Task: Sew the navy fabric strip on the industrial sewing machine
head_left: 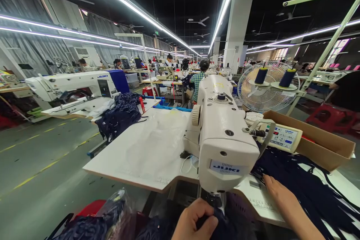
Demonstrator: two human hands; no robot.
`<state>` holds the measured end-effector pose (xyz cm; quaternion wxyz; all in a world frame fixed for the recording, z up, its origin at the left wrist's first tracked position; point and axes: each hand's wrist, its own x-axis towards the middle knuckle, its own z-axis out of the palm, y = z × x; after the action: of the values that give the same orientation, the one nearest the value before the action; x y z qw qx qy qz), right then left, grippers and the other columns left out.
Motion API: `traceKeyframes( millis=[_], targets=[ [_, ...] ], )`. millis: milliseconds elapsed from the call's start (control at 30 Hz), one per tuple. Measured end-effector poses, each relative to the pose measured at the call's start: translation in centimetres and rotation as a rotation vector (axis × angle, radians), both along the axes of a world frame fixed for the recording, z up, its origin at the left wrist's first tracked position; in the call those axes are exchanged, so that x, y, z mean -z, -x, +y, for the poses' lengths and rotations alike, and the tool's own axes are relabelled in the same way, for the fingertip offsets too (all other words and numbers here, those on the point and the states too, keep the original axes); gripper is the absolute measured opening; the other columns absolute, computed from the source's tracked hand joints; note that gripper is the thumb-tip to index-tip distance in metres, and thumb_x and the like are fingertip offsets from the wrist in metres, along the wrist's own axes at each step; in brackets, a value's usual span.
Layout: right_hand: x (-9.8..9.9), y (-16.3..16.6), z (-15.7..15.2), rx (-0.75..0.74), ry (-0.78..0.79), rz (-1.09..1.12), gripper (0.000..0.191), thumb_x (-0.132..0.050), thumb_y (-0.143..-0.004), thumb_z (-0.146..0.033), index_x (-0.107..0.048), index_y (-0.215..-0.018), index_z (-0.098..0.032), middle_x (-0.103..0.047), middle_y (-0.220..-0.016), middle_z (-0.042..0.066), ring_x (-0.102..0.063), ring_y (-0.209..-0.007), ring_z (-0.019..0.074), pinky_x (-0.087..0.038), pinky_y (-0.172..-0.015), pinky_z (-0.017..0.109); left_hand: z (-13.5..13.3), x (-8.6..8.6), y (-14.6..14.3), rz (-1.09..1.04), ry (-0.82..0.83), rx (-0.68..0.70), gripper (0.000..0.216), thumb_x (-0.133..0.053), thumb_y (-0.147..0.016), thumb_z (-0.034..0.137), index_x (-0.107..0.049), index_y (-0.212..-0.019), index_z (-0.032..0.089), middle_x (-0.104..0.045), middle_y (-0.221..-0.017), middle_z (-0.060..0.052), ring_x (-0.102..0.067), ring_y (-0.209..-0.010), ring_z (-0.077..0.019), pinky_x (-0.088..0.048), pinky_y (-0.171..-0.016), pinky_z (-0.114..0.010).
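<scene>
Rows of sewing stations under long strip lights fill the hall; all positions below are given relative to the sewing machine (222,138) nearest the camera.

Far left of the machine, across the aisle, a second white machine (70,88) stands on its own table with a heap of navy fabric (120,114) just beside it. Directly left of the machine, the white work table (146,150) carries a clear plastic sheet; its near edge ends close to the operator.

Below the machine head, at the front edge, the left hand (194,223) has its fingers closed around a bunch of dark navy cloth (222,225) — a firm pinch, thumb over the fold. The needle area sits directly above this hand and is hidden by the head, so needle position cannot be confirmed.

Right of the head, the right hand (277,193) lies flat, fingers extended and together, pressing on a spread of navy pieces (306,183) on the table; it grips nothing.

Further right and behind: control panel (282,137), cardboard box (320,138), fan (267,86).

Probable faults:
- Fingers of the left hand drifting under the needle, because the view there is blocked.
- Bunched cloth feeding unevenly — puckered seam.
- Loose pieces sliding off the right edge if the flat hand lifts.
- Fan draught disturbing light pieces.
</scene>
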<state>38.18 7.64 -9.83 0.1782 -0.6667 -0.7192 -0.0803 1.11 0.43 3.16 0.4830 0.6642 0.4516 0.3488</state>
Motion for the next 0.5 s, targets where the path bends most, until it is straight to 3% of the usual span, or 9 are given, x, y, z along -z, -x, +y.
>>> traceKeyframes(
  millis=[100, 200, 333, 400, 500],
  targets=[
    [-2.1, 0.8, -0.2, 0.073, -0.011, 0.046, 0.036, -0.034, -0.089, -0.014, -0.064, -0.108, -0.008, -0.075, -0.098, 0.022, -0.074, -0.087, 0.0318, -0.056, -0.074, 0.042, 0.0, 0.1, 0.0, 0.019, -0.008, 0.0, 0.019, -0.054, -0.082, 0.034, -0.051, -0.069, 0.021, -0.047, -0.073, 0.002, -0.049, -0.07, -0.0137, -0.041, -0.072, -0.023],
    [-4.3, 2.7, -1.3, 0.107, -0.011, 0.11, 0.042, -0.032, -0.1, -0.044, -0.06, -0.115, -0.016, -0.076, -0.088, 0.012, -0.074, -0.073, 0.0265, -0.056, -0.059, 0.035, 0.0, 0.3, -0.1, 0.055, 0.003, -0.022, 0.019, -0.054, -0.083, 0.034, -0.052, -0.069, 0.022, -0.051, -0.074, 0.001, -0.05, -0.068, -0.0137, -0.042, -0.07, -0.022],
    [-7.1, 7.1, -4.4, -0.076, -0.096, 0.167, 0.043, -0.043, -0.094, -0.062, -0.066, -0.105, -0.027, -0.073, -0.081, 0.004, -0.07, -0.073, 0.0236, -0.055, -0.064, 0.034, 0.1, 0.9, -0.2, 0.08, -0.036, -0.038, 0.02, -0.055, -0.085, 0.034, -0.057, -0.07, 0.021, -0.057, -0.077, 0.0, -0.053, -0.068, -0.0137, -0.045, -0.071, -0.021],
    [-8.5, 9.6, -6.2, -0.213, -0.191, 0.215, 0.032, -0.049, -0.094, -0.057, -0.066, -0.098, -0.03, -0.074, -0.086, 0.003, -0.071, -0.075, 0.0225, -0.056, -0.066, 0.032, 0.0, 1.3, -0.3, 0.079, -0.079, -0.044, 0.02, -0.055, -0.086, 0.033, -0.06, -0.071, 0.021, -0.06, -0.079, -0.001, -0.055, -0.069, -0.0136, -0.047, -0.071, -0.021],
    [-9.8, 12.5, -8.2, -0.398, -0.243, 0.192, 0.023, -0.052, -0.096, -0.048, -0.065, -0.107, -0.031, -0.076, -0.083, 0.0, -0.071, -0.069, 0.0199, -0.058, -0.064, 0.029, -0.1, 1.8, -0.5, 0.081, -0.166, -0.057, 0.019, -0.055, -0.088, 0.029, -0.063, -0.074, 0.021, -0.061, -0.079, -0.002, -0.056, -0.068, -0.0133, -0.048, -0.07, -0.02]
  ],
)
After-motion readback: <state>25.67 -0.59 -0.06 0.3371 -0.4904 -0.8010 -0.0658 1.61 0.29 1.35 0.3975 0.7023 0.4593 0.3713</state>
